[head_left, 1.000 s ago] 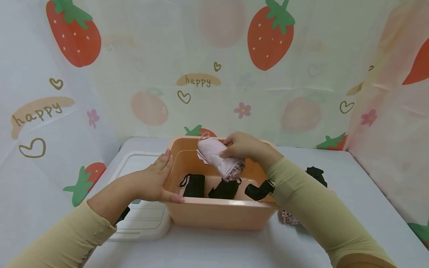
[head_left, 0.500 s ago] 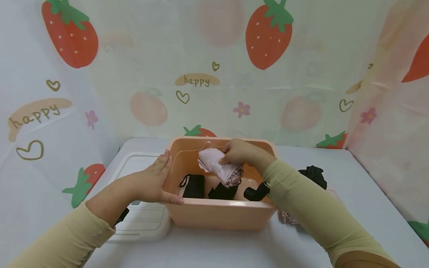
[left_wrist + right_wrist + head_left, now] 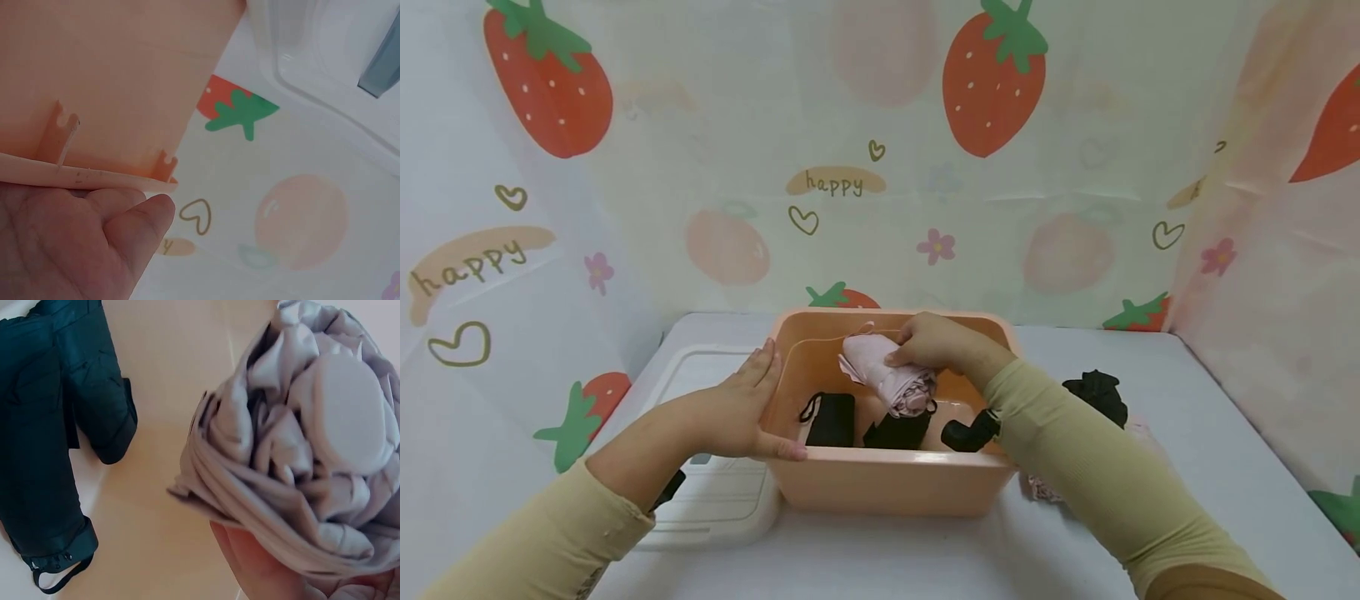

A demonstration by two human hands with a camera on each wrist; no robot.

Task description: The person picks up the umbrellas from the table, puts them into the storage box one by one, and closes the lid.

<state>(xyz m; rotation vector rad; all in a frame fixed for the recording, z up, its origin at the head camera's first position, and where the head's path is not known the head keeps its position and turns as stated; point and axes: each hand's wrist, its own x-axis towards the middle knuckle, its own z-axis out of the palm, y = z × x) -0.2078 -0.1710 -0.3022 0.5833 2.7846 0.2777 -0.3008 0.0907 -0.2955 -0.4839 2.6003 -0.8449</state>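
Note:
A pink folded umbrella [image 3: 880,367], rolled up with a wrist loop, hangs tilted inside the peach plastic bin [image 3: 895,487]. My right hand [image 3: 940,342] grips it from above. In the right wrist view, gathered fabric surrounds the pale oval end of the pink umbrella [image 3: 350,415]. Two black folded umbrellas lie on the bin floor, one at the left [image 3: 833,421] and another in the middle [image 3: 895,431], partly under the pink one. My left hand [image 3: 737,412] rests against the bin's left rim with fingers extended and thumb along the front rim; its palm [image 3: 69,244] touches the rim.
A white lid [image 3: 722,500] lies left of the bin. On the table to the right are a black bundle [image 3: 1097,396] and a patterned pink bundle [image 3: 1042,489], both partly hidden by my right sleeve. A printed curtain [image 3: 850,250] stands behind.
My right hand has lowered the pink umbrella a little deeper into the bin. The left hand keeps its place on the rim. The head view has shifted slightly.

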